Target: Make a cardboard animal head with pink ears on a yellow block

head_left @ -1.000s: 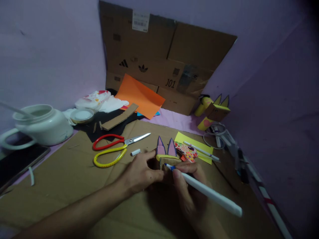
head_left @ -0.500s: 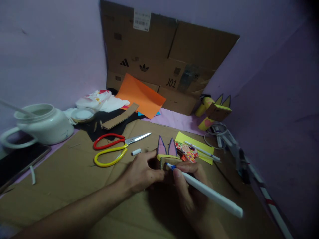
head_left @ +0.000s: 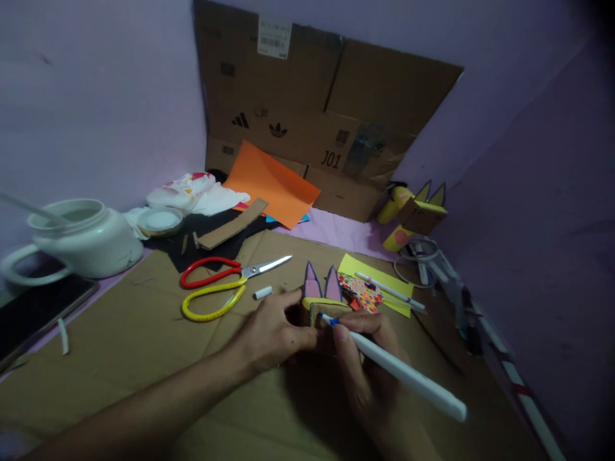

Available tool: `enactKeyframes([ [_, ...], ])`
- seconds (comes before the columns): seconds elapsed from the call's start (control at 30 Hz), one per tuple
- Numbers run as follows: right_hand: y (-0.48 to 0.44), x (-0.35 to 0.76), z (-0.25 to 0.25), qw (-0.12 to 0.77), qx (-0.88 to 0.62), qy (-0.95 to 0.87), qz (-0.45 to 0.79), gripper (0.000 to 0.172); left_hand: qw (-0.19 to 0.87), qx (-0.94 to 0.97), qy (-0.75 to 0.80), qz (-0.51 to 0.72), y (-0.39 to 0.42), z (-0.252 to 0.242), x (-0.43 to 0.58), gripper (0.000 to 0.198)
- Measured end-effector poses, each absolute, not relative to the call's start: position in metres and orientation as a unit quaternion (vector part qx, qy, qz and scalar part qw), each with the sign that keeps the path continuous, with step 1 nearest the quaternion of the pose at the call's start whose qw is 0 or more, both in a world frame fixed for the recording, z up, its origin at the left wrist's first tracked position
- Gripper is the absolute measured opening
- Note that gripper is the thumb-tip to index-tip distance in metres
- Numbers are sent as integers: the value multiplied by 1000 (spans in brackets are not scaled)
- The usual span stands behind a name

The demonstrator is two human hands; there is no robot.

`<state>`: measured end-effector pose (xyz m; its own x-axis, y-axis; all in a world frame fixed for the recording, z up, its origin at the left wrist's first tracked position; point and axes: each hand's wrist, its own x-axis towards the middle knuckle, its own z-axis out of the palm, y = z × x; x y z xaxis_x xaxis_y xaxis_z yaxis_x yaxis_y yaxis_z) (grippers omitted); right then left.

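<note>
My left hand [head_left: 273, 330] grips the left side of a small cardboard figure [head_left: 314, 314] with pointed ears, pink inside and dark at the edges, and a yellow strip along its top. In my right hand [head_left: 369, 365] is a white marker [head_left: 408, 374] with a blue collar near its tip. The tip rests on or just over the figure's front face. Fingers hide the figure's lower part. A short white marker cap [head_left: 262, 292] lies left of the figure. Scissors [head_left: 245, 274] with one red and one yellow handle lie beyond the cap, blades apart.
A white pot [head_left: 91, 240] and a dark phone [head_left: 43, 314] are at left. Behind lie a cardboard strip [head_left: 233, 225] and orange paper [head_left: 269, 182]. Yellow paper [head_left: 348, 264] bears a second pen [head_left: 389, 291]. A similar eared figure [head_left: 418, 214] stands back right, near cables [head_left: 416, 262].
Almost nothing differs. The marker's back end has dipped very slightly, while both hands and the figure stay in place.
</note>
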<state>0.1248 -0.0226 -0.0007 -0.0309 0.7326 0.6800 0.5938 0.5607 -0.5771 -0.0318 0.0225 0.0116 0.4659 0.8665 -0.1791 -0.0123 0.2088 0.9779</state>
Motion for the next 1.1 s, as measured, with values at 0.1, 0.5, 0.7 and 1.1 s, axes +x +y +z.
enactKeyframes([
  [0.1, -22, 124, -1, 517, -466, -716, 59, 10, 668, 534, 394, 336, 23, 11, -31, 45],
  [0.5, -21, 124, 1, 504, -467, -724, 64, 9, 660, 540, 402, 334, 24, 11, -32, 43],
  [0.7, -23, 126, 1, 498, -477, -722, 64, 6, 650, 557, 402, 325, 24, 10, -33, 42],
  [1.1, -20, 125, -3, 516, -474, -712, 46, 6, 664, 541, 402, 325, 23, 11, -33, 43],
])
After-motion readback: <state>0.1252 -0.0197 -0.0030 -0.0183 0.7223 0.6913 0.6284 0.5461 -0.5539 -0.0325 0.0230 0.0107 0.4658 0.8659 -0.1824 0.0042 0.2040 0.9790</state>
